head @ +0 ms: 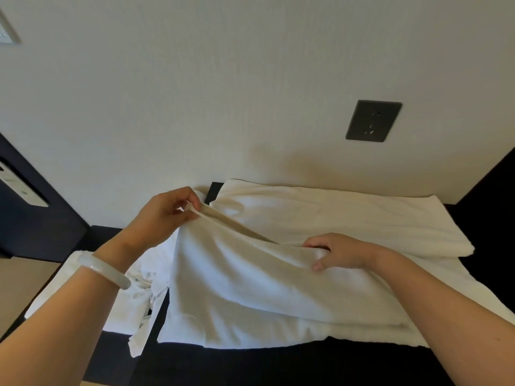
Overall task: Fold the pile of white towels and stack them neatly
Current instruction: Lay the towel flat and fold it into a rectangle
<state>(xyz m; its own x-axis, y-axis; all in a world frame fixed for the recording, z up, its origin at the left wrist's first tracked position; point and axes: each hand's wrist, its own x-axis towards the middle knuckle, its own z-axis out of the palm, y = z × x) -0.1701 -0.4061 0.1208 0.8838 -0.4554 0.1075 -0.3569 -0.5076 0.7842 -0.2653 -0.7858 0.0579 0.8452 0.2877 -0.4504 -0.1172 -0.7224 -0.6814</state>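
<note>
While the left hand (167, 210) pinches the towel (250, 288) corner near the counter (278, 363) back edge, the right hand (338, 252) presses its fold, which runs left-to-right between them

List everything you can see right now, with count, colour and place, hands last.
Held towel: one, white, centre of table, top edge lifted.
Folded towel: one, cream-white, behind it by the wall.
Crumpled towels: a heap, count unclear, white, left.
Table: one, dark.
Socket: one, dark grey, on the wall.
Panel: one, white, far left.
Bangle: one, pale, left wrist.
Left hand: pinching the held towel's corner.
Right hand: gripping its edge.
</note>
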